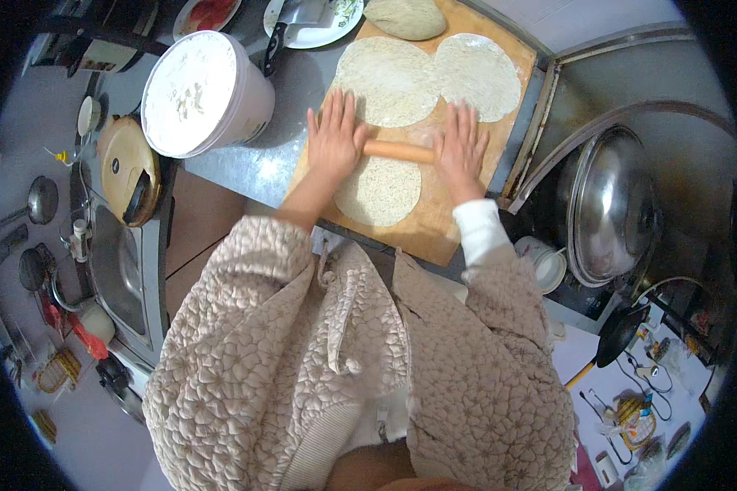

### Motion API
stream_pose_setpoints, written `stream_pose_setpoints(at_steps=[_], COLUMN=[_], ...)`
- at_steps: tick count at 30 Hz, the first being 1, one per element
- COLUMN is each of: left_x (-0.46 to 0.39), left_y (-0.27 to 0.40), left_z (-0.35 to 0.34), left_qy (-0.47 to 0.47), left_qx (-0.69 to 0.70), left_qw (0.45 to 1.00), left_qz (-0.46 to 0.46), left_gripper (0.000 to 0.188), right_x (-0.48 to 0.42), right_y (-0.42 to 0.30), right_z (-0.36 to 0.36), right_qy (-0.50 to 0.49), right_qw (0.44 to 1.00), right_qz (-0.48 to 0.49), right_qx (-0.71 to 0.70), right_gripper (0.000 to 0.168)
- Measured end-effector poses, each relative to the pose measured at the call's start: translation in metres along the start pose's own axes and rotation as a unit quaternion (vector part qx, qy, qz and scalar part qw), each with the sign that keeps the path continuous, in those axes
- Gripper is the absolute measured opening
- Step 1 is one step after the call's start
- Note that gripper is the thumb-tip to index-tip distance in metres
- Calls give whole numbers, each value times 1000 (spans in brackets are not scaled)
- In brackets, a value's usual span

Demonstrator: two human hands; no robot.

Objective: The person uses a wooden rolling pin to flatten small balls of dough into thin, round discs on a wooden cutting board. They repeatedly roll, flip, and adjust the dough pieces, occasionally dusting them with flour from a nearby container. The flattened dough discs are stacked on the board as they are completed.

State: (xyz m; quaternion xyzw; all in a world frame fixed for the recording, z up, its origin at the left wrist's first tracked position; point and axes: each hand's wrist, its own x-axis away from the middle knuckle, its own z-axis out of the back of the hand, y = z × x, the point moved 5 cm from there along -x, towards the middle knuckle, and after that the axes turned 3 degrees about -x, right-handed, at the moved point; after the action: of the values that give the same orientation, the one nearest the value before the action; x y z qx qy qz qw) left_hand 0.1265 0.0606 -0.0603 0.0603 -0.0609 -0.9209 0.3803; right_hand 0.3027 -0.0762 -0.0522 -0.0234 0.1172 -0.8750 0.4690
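A wooden rolling pin (399,151) lies across the top part of a round flat piece of dough (381,191) on a wooden board (436,236). My left hand (335,140) lies flat over the pin's left end, fingers stretched out. Over the right end rests my right hand (460,147), its fingers spread. Beyond the pin are two more flattened rounds, a larger one (388,80) on the left and a smaller one (479,77) on the right, their edges meeting. A thick lump of dough (405,17) sits at the board's far edge.
Left of the board stands a large white plastic bucket (190,95). Behind it are a plate (338,24) with a cleaver (295,13) and a dish with red contents (206,15). A large lidded metal wok (614,205) is at right, a small white container (543,267) beside it.
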Motion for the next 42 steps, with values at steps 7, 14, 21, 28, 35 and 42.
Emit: stream_pose_setpoints(at_steps=[7, 14, 21, 28, 35, 42], left_x=[65, 44, 68, 77, 90, 119], left_y=[-1, -20, -26, -26, -36, -36], left_z=[3, -2, -1, 3, 5, -1], left_qy=[-52, -9, -29, -33, -50, -25], left_qx=[32, 30, 12, 13, 9, 26], left_qw=[998, 999, 999, 996, 996, 987], left_qz=[-22, 45, 32, 84, 75, 155], left_gripper=[68, 69, 69, 68, 67, 67], right_x=[56, -15, 8, -8, -3, -11], right_y=[-10, -23, -37, -49, -66, -89], right_z=[-4, -8, -23, -17, -20, -17], right_qy=[-110, -56, -97, -79, -96, -89], right_qw=[991, 995, 989, 982, 979, 963], right_qz=[59, 73, 99, 165, 176, 246], right_qx=[46, 28, 57, 39, 46, 61], right_gripper=[68, 71, 75, 76, 73, 72])
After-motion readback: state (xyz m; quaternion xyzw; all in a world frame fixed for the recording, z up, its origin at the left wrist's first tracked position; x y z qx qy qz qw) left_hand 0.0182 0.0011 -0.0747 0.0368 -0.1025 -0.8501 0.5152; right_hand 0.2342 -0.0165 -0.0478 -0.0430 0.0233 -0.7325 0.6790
